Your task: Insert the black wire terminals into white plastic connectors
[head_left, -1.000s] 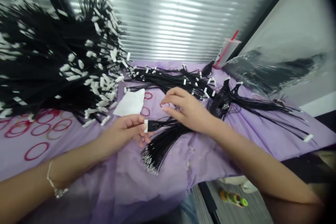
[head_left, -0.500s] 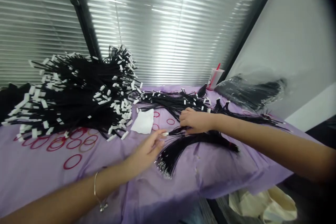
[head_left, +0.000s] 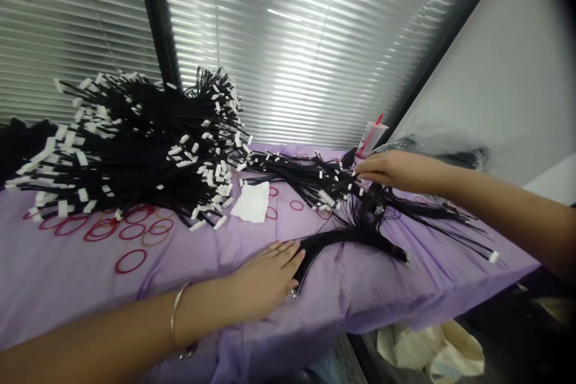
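Observation:
My left hand lies flat, fingers stretched out, over the left end of a bundle of black wires. That bundle is tied near its right end, where bare metal tips show. My right hand is farther back, its fingers extended and pointing left, just over or touching the loose black cables with white connectors. I see nothing held in it, though its fingertips are partly hidden. Between the hands is a dark tangle of thin wires. One cable with a white connector trails to the right.
A tall pile of black cables with white connectors fills the left. Red and tan rubber bands lie before it on the purple cloth. A white paper piece, a cup with a red straw and a clear plastic bag are farther back.
My left hand has left the small white connector and come down flat on the wire bundle's end. My right hand has moved back and right, away from the bundle. The view has shifted slightly.

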Action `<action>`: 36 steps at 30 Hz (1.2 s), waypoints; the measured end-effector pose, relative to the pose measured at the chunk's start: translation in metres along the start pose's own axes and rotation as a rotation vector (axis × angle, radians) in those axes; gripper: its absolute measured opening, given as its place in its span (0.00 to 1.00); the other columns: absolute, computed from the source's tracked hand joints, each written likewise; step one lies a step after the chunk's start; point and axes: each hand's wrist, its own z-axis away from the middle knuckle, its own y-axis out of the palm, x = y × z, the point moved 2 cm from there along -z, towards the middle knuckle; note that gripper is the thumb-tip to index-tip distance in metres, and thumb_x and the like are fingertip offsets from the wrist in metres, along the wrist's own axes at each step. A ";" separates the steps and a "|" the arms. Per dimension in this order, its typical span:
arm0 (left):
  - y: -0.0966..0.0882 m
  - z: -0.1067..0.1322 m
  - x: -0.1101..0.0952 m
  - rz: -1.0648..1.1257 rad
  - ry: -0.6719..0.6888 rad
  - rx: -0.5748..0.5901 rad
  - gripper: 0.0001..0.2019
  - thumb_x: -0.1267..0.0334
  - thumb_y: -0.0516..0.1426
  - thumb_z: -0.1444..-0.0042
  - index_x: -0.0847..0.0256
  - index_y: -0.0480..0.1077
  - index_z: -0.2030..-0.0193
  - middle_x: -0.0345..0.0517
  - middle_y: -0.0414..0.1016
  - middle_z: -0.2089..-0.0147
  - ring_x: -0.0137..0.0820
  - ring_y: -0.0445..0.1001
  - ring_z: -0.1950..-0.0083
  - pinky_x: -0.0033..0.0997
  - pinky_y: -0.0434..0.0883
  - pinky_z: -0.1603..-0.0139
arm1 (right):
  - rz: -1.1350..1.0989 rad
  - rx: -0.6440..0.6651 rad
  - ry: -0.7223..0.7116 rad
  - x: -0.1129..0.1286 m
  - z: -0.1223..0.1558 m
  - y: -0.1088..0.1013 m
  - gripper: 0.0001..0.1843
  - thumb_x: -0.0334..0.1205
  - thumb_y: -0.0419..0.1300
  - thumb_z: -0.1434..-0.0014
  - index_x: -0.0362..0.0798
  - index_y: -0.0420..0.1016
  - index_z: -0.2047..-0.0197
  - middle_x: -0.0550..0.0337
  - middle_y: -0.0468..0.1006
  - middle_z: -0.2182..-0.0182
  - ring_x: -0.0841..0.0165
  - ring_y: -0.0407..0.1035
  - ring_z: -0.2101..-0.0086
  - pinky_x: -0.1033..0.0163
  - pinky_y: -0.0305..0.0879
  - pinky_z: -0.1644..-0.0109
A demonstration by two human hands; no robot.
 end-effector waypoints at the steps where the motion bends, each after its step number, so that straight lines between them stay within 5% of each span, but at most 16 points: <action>1: 0.000 0.000 0.001 -0.040 0.011 0.014 0.25 0.61 0.41 0.36 0.74 0.51 0.35 0.63 0.50 0.33 0.42 0.50 0.32 0.42 0.50 0.33 | 0.017 -0.022 0.089 -0.016 0.007 -0.001 0.21 0.48 0.45 0.37 0.46 0.74 0.57 0.51 0.77 0.60 0.63 0.70 0.63 0.59 0.62 0.58; 7: -0.003 0.001 0.001 -0.089 0.002 0.009 0.25 0.59 0.40 0.35 0.72 0.53 0.35 0.59 0.51 0.33 0.40 0.51 0.32 0.39 0.50 0.34 | 0.061 -0.088 0.531 -0.104 0.051 0.033 0.19 0.44 0.51 0.40 0.43 0.78 0.59 0.47 0.79 0.61 0.58 0.72 0.63 0.57 0.63 0.57; 11: -0.005 0.001 0.000 -0.060 -0.009 0.002 0.25 0.60 0.42 0.36 0.72 0.55 0.36 0.59 0.53 0.33 0.41 0.53 0.33 0.40 0.52 0.34 | 0.045 -0.139 0.688 -0.132 0.075 0.053 0.21 0.49 0.51 0.39 0.44 0.75 0.52 0.47 0.77 0.55 0.60 0.70 0.55 0.60 0.62 0.54; 16: -0.011 -0.001 -0.001 0.003 -0.058 -0.011 0.24 0.60 0.44 0.37 0.70 0.57 0.37 0.57 0.56 0.34 0.41 0.56 0.34 0.43 0.55 0.35 | 0.027 -0.036 0.853 -0.159 0.102 0.073 0.18 0.51 0.53 0.39 0.47 0.73 0.56 0.54 0.75 0.60 0.67 0.70 0.60 0.58 0.66 0.56; 28: -0.016 0.001 0.004 0.140 -0.038 -0.065 0.21 0.62 0.50 0.39 0.68 0.64 0.41 0.59 0.63 0.38 0.43 0.61 0.37 0.46 0.62 0.39 | -0.125 0.043 0.911 -0.185 0.091 0.141 0.14 0.45 0.55 0.39 0.47 0.70 0.52 0.56 0.72 0.54 0.66 0.69 0.56 0.58 0.68 0.55; 32: -0.019 0.001 0.004 0.135 -0.017 -0.066 0.20 0.62 0.51 0.39 0.69 0.65 0.42 0.59 0.64 0.39 0.43 0.62 0.38 0.46 0.62 0.39 | -0.146 -0.088 0.933 -0.190 0.088 0.137 0.14 0.44 0.54 0.38 0.48 0.70 0.52 0.55 0.71 0.53 0.66 0.68 0.56 0.58 0.67 0.54; 36: -0.019 0.001 0.005 0.132 0.001 -0.072 0.20 0.63 0.50 0.39 0.68 0.65 0.42 0.57 0.64 0.39 0.42 0.62 0.38 0.45 0.61 0.38 | -0.169 -0.282 0.893 -0.168 0.093 0.134 0.15 0.43 0.53 0.38 0.47 0.68 0.50 0.52 0.69 0.51 0.67 0.67 0.55 0.55 0.67 0.52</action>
